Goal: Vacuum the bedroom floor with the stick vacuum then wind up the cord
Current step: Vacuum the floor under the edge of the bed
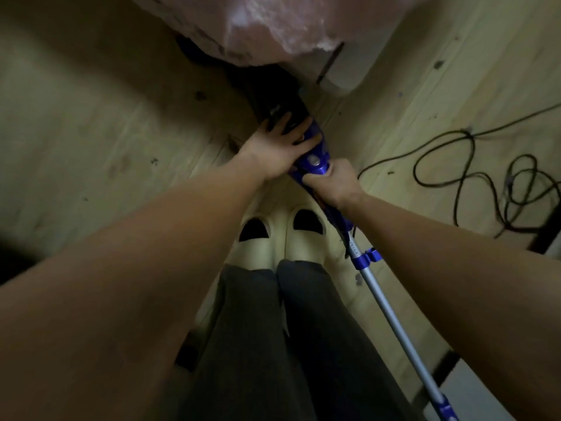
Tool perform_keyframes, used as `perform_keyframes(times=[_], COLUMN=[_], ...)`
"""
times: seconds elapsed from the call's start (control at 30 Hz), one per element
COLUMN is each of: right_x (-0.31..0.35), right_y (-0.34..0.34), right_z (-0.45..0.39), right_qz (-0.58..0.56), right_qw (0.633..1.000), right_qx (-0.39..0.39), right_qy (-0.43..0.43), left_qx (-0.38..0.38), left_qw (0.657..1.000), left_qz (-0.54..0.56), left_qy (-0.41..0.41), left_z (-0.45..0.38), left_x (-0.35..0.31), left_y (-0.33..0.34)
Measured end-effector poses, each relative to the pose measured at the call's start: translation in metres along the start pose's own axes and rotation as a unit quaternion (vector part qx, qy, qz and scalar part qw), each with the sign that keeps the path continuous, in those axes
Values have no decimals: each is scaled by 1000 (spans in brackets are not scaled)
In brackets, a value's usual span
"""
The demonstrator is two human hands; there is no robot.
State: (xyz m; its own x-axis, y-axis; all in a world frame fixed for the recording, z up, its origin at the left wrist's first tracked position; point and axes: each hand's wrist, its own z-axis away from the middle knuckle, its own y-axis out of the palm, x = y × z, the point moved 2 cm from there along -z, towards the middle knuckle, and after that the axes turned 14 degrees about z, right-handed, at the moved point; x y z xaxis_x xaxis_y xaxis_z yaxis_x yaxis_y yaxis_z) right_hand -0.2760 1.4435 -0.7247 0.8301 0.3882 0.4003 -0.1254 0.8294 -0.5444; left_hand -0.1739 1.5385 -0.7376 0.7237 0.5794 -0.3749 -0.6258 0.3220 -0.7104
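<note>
The blue stick vacuum body points away from me towards a dark part under the bed edge. Its silver tube runs back to the lower right past a blue clip. My left hand lies over the front of the blue body with fingers spread across it. My right hand grips the body just behind, fingers curled round it. The black cord lies in loose loops on the wooden floor at the right.
A pink blanket hangs over the bed edge at the top. My feet in cream slippers stand on the pale wooden floor below the hands. A dark bar stands at the right edge.
</note>
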Motion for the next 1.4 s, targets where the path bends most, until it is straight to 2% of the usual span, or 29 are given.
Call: perform_keyframes(times=[0.13,0.3,0.47,0.67,0.8,0.93,1.0,1.03,1.07,1.1,1.13,1.17,1.2,1.23,1.27,1.3,1.4], right_x=[-42,-36,2,-2,-23,-41,-42,-37,-32,-25,-19,-16,-14,-14,-15,-17,-28], right_y=[9,18,27,44,45,45,49,50,50,48,45,43,41,41,40,40,40], right_z=[5,-21,-58,-60,-50,-46,-44,-45,-49,-54,-59,-63,-65,-65,-63,-62,-54], right_qz=[-27,-36,-13,-4,-13,23,4,-1,0,2,9,15,13,6,1,-2,2], right_qw=[999,998,998,999,999,998,998,998,999,999,998,998,997,997,997,998,998], right_qx=[-23,-42,-60,-24,-23,63,68,56,41,28,20,18,22,26,27,27,36], right_qy=[25,14,-22,-21,-28,7,19,7,-14,-33,-50,-63,-70,-71,-68,-65,-59], left_qx=[-4,-36,-83,-82,-118,-130,-139,-166,-215,-277,-332,-342,-314,-267,-225,-199,-132], left_qw=[998,999,993,996,992,990,986,974,946,890,795,669,539,445,406,399,428], left_qz=[-36,-14,44,5,15,28,74,133,218,330,466,605,721,798,835,848,841], left_qy=[41,0,-68,-47,-40,-54,-56,-74,-105,-147,-204,-262,-301,-308,-296,-286,-305], left_z=[-16,-36,-54,-55,-58,-63,-60,-57,-55,-52,-49,-45,-45,-49,-53,-56,-62], left_x=[-22,-12,17,31,25,20,17,13,9,5,3,0,-4,-4,-3,-2,-8], left_y=[28,35,26,38,52,56,54,54,55,57,60,63,64,65,64,61,61])
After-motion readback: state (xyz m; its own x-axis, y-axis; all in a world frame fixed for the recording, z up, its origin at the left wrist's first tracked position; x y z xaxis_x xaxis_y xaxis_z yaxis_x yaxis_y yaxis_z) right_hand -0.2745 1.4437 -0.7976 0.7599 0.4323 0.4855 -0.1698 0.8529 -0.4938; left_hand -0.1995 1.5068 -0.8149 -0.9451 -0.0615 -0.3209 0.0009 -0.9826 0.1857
